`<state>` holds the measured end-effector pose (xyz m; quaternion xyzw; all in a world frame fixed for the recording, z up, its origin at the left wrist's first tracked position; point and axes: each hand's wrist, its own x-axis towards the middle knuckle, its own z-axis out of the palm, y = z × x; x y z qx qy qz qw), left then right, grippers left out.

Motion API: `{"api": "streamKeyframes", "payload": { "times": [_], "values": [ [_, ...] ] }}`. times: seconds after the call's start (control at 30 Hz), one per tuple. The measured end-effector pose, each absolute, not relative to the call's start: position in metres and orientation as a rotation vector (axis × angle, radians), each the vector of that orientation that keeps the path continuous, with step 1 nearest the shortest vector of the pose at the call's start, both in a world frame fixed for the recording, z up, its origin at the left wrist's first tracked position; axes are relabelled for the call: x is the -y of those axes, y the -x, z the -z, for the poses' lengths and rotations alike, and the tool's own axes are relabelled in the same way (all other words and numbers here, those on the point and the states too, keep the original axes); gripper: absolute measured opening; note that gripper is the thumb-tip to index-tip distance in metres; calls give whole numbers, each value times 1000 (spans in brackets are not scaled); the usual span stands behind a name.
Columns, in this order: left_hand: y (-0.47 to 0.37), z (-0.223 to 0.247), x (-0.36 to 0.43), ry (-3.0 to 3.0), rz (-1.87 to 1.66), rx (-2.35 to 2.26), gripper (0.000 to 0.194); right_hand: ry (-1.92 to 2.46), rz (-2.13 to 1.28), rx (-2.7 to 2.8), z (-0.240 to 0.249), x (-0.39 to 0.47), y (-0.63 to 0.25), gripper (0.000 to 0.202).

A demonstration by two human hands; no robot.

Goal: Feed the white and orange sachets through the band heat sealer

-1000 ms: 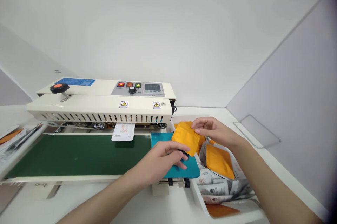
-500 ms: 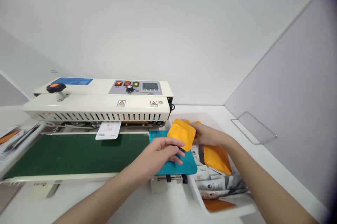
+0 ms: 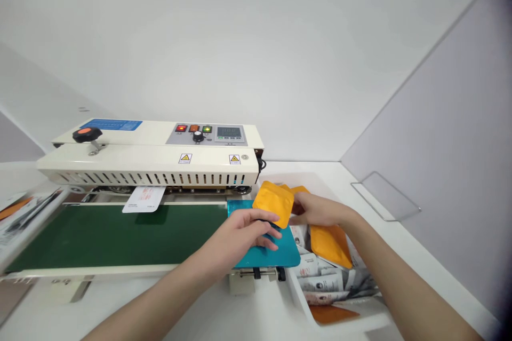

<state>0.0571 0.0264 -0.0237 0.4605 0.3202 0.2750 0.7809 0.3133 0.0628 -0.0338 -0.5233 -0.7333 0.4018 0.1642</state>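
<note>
A flat yellow pouch (image 3: 272, 201) is held tilted over the right end of the blue-green plate (image 3: 276, 255). My left hand (image 3: 246, 231) is closed on its lower edge, the index finger lying across the front and the other fingers lower down. At the pouch's right edge my right hand (image 3: 316, 208) is closed, its fingertips partly hidden behind the pouch. More yellow pouches (image 3: 331, 245) lie under and beside my right hand in a white bin (image 3: 298, 293). In the sealing machine (image 3: 152, 162) a white sachet (image 3: 143, 200) sticks out over the green conveyor belt (image 3: 100, 242).
White printed sachets (image 3: 324, 282) and an orange packet (image 3: 334, 314) fill the bin. More packets (image 3: 24, 215) lie left of the belt. A black knob (image 3: 87, 134) stands on the machine. A thin wire frame (image 3: 386, 197) sits by the right wall.
The white sachet has travelled left along the machine. The yellow pouch has shifted slightly left, while my hands have barely moved.
</note>
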Motion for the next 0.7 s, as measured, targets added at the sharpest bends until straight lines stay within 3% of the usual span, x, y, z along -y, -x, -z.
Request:
{"api": "streamKeyframes", "payload": {
  "times": [0.17,0.37,0.7],
  "values": [
    [-59,21,-27,-970,-595,-709,26,1539,-972,1923,39,-72,-320,26],
    [-60,20,-27,-951,-601,-726,26,1626,-788,1796,42,-80,-327,17],
    [-59,17,-26,-932,-600,-733,28,1603,-899,1936,40,-76,-325,27]
  ]
}}
